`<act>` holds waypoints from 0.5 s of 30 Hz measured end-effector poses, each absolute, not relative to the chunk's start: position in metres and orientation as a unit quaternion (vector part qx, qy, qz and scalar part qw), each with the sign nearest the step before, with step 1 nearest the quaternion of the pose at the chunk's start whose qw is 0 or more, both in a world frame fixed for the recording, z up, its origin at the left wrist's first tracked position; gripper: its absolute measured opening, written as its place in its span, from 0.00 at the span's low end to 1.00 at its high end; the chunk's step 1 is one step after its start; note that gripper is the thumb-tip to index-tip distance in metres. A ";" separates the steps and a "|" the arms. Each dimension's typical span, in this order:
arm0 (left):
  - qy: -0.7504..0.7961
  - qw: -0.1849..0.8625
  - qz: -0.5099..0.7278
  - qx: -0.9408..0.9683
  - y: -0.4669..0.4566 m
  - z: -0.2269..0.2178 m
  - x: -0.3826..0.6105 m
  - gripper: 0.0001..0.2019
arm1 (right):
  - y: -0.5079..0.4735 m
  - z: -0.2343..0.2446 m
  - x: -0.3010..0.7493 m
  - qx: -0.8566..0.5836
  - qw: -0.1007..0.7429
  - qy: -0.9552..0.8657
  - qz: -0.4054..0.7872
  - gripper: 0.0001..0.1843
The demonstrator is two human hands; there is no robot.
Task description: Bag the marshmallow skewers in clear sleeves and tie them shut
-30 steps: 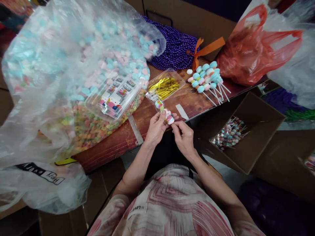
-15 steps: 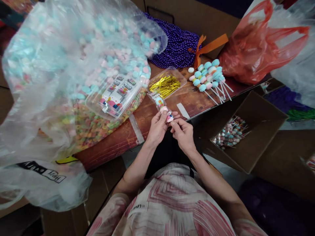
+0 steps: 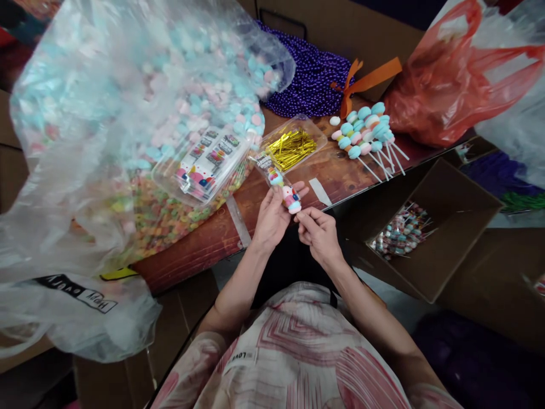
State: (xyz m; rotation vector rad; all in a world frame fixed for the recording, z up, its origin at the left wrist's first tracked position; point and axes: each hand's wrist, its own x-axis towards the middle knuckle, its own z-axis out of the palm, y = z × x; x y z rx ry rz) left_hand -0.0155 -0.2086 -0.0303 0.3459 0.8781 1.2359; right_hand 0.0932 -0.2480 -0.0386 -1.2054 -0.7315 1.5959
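A marshmallow lollipop [image 3: 292,200] in a small clear printed bag [image 3: 267,166] lies across the fingers of my left hand [image 3: 271,220]. My left thumb presses on its near side, and the other fingers reach out behind it. At the lollipop's lower end, my right hand [image 3: 319,234] is closed in a pinch; its stick is hidden there. Beyond my hands stands a clear tray of gold twist ties [image 3: 293,149]. Left of it is a clear box of flat printed bags [image 3: 208,162]. Several unwrapped marshmallow lollipops [image 3: 366,132] lie in a pile to the right.
A huge clear sack of pastel candies [image 3: 140,102] fills the left of the table. Purple bead strings [image 3: 306,79] and a red plastic bag [image 3: 443,96] stand at the back. Below the table's right edge, a cardboard box [image 3: 460,227] holds several wrapped lollipops [image 3: 400,230].
The lollipop has turned slightly in my left hand, and more of its bag's print shows. My left fingers have loosened a little; my right hand still pinches at the lower end.
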 end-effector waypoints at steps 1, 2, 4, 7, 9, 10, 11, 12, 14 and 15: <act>0.398 0.715 0.553 0.155 -0.210 -0.031 -0.014 0.14 | -0.247 -0.038 0.093 -0.487 0.485 -0.281 0.670 0.17; 0.399 0.718 0.549 0.154 -0.211 -0.031 -0.013 0.14 | -0.246 -0.038 0.092 -0.483 0.486 -0.269 0.677 0.17; 0.397 0.725 0.541 0.154 -0.212 -0.032 -0.011 0.14 | -0.244 -0.037 0.091 -0.485 0.488 -0.261 0.677 0.17; 0.407 0.722 0.536 0.161 -0.215 -0.032 -0.008 0.13 | -0.242 -0.038 0.088 -0.515 0.496 -0.285 0.638 0.17; 0.416 0.716 0.535 0.166 -0.216 -0.032 -0.007 0.12 | -0.241 -0.038 0.086 -0.548 0.503 -0.334 0.579 0.16; 0.416 0.715 0.536 0.170 -0.216 -0.031 -0.007 0.12 | -0.241 -0.038 0.086 -0.563 0.506 -0.364 0.543 0.16; 0.414 0.714 0.537 0.175 -0.216 -0.031 -0.007 0.12 | -0.241 -0.038 0.085 -0.574 0.507 -0.396 0.506 0.16; 0.410 0.714 0.539 0.179 -0.216 -0.030 -0.008 0.11 | -0.241 -0.038 0.085 -0.581 0.508 -0.426 0.472 0.15; 0.397 0.714 0.545 0.190 -0.216 -0.029 -0.009 0.10 | -0.243 -0.037 0.084 -0.587 0.503 -0.479 0.416 0.14; 0.391 0.713 0.548 0.194 -0.216 -0.028 -0.009 0.09 | -0.243 -0.037 0.084 -0.589 0.499 -0.500 0.392 0.14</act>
